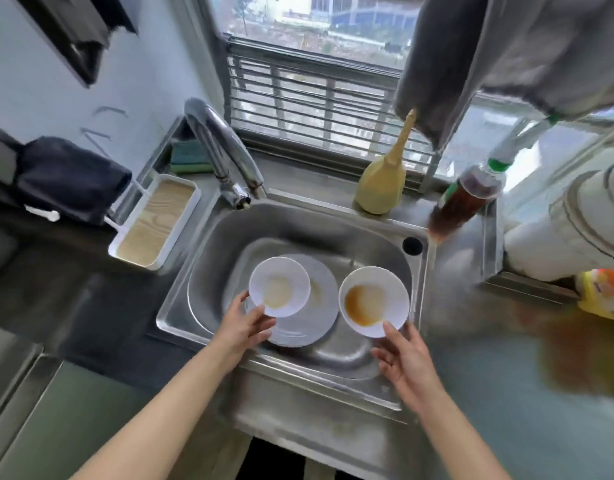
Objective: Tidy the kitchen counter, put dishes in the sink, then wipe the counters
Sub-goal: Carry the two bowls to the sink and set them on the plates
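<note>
1. Roughly midway through the dishes step, by my read; nowhere near the wiping.
2. Already down flat in the sink [208, 271]: one white plate [316, 317], left of centre.
3. Gripping the left bowl [279, 292] at its near rim with the left hand [245, 327], thumb on the edge and fingers curled below. Held over the plate; resting on it or just above, cannot tell. Pale residue inside.
4. Touching the near rim of the right bowl [374, 301] with one digit of the right hand [407, 367], other fingers loosely spread underneath. Gripping or letting go, cannot tell. Placed inside the sink outline, just beside the plate, with a brown ring inside.
5. So: three dishes in or over the sink, two apparently not yet set down.
6. Left to tidy, standing along the sink's back edge: yellow bottle [381, 181] and brown bottle [461, 202], the latter blurred and looking tilted. Also a tray [153, 223] at the sink's left and an orange packet [603, 292] at far right.
7. Not yet wiped: big brown smear [575, 358] across the counter [489, 393] right of the sink.
8. Sitting behind the faucet [219, 150], well apart from both hands: a green sponge [189, 157], probably the wiping tool.
9. Remaining, as a guess: setting both bowls down, clearing the bottles and packet, then wiping both sides.
</note>
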